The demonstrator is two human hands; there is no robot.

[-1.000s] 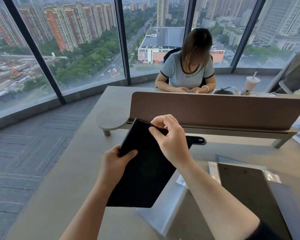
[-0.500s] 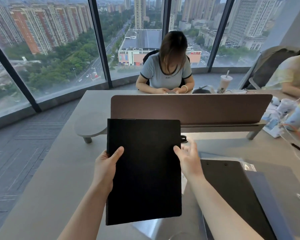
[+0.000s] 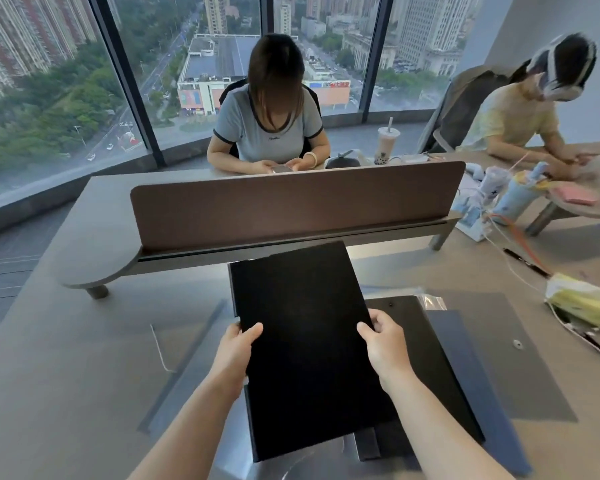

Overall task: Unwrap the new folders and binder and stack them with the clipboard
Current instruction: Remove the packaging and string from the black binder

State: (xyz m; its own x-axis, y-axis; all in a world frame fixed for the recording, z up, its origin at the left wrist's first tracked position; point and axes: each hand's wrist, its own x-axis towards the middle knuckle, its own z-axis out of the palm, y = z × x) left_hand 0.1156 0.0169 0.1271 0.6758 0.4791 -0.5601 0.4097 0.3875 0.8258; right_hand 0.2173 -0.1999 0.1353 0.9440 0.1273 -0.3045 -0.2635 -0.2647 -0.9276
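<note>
Black binder [image 3: 305, 341], 1, gripped by 2 hands, left hand [image 3: 237, 348] at 9 o'clock edge, right hand [image 3: 381, 341] at 3 o'clock, 1 black clipboard [image 3: 426, 351] beneath at 3 o'clock, grey desk [image 3: 66, 375].

Both bare forearms reaching forward, left hand [image 3: 237, 344] gripping the black folder's [image 3: 302, 341] left edge, thumb on top, right hand [image 3: 383, 341] apparently clasping its right edge

Black folder [image 3: 305, 341] matt, slightly grainy; table [image 3: 66, 358] smooth matt grey; clear wrap [image 3: 430, 301] glossy plastic; divider panel [image 3: 291, 206] matt brown.
</note>
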